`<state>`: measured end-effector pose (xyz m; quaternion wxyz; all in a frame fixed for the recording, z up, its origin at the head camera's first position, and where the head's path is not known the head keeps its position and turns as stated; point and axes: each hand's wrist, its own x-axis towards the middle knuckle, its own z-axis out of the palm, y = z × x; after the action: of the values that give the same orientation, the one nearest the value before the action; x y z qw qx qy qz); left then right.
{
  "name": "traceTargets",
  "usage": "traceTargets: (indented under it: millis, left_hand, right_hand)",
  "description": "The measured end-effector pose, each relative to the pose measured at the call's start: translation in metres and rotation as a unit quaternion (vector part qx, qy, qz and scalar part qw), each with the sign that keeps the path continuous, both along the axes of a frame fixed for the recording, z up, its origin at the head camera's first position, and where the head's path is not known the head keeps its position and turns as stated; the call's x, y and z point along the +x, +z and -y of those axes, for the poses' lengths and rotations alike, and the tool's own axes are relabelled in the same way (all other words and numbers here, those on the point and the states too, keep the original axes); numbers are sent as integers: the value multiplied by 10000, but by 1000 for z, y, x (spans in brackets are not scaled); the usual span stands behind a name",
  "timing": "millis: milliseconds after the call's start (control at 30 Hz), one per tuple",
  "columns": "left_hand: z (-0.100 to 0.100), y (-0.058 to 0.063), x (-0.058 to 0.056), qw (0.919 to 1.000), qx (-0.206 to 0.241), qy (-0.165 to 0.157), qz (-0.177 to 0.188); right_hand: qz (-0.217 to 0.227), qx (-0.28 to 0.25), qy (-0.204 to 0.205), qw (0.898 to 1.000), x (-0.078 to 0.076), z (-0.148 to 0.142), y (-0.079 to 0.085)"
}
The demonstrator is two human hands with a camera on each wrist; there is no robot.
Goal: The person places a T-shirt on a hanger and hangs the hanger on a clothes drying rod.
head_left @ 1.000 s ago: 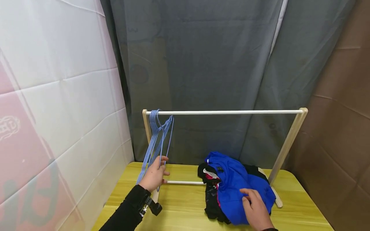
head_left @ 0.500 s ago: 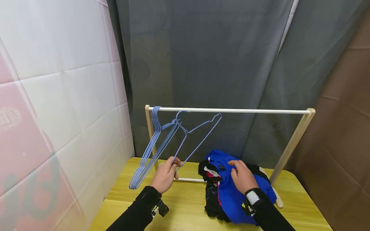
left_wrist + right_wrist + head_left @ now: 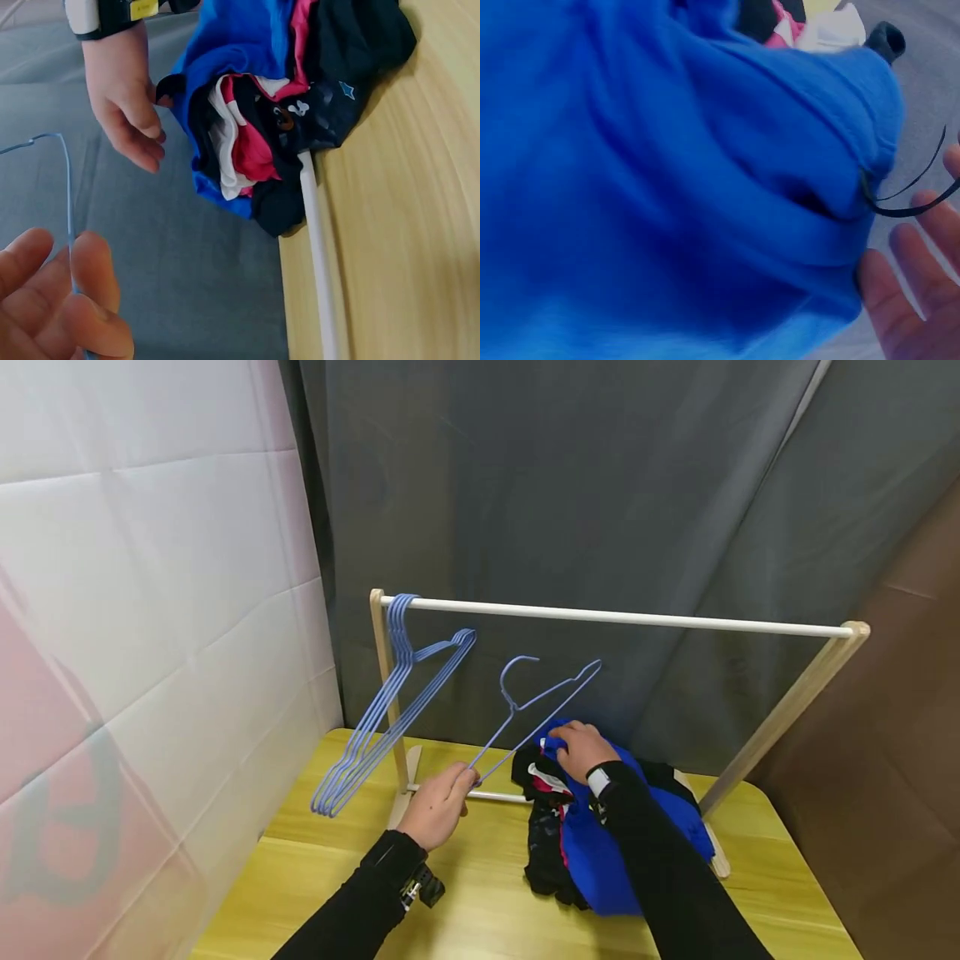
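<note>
My left hand (image 3: 438, 806) pinches one end of a light blue hanger (image 3: 514, 707), whose hook stands free below the rail; in the left wrist view the thumb and fingers close on its thin wire (image 3: 71, 195). At the far end of a heap of clothes, my right hand (image 3: 583, 750) is at the edge of a blue garment (image 3: 607, 868). In the right wrist view its loosely spread fingers (image 3: 885, 289) lie beside the blue cloth, near a thin black cord (image 3: 907, 211). Black clothing (image 3: 550, 852) with pink and white parts sits under the blue garment.
A rack with a white rail (image 3: 637, 618) and wooden legs (image 3: 780, 718) stands on the yellow wood-grain table (image 3: 480, 893). Several blue hangers (image 3: 367, 735) hang at its left end. A white lower bar (image 3: 498, 796) runs behind the clothes. Grey curtain (image 3: 562, 485) backs the table.
The left hand has drawn one hanger away from the others, off the rail and rightward. My right hand has moved forward over the blue garment to its far edge. The head view has shifted.
</note>
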<state>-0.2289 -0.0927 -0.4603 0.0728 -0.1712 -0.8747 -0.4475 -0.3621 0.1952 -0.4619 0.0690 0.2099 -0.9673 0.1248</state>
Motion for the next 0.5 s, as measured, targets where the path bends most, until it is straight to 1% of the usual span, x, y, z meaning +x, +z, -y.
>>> traceTargets:
  millis: [100, 167, 267, 400, 433, 500]
  left_hand:
    - [-2, -4, 11, 9999, 120, -19, 69]
    - [-3, -8, 18, 9996, 233, -40, 150]
    - [-5, -16, 32, 9989, 350, -64, 316]
    - [-9, -25, 50, 9980, 342, -140, 514]
    - [-9, -26, 53, 9976, 343, -165, 577]
    - [-11, -29, 58, 9969, 347, -235, 662]
  right_hand:
    - [122, 277, 17, 9995, 3, 1, 4]
    - [242, 563, 7, 9981, 6, 1, 1]
    - [532, 1034, -36, 9932, 13, 1, -11]
    - [993, 1587, -31, 9823, 25, -3, -28]
    - [1004, 1670, 4, 9808, 28, -4, -31]
    - [929, 1695, 85, 9811, 32, -8, -34]
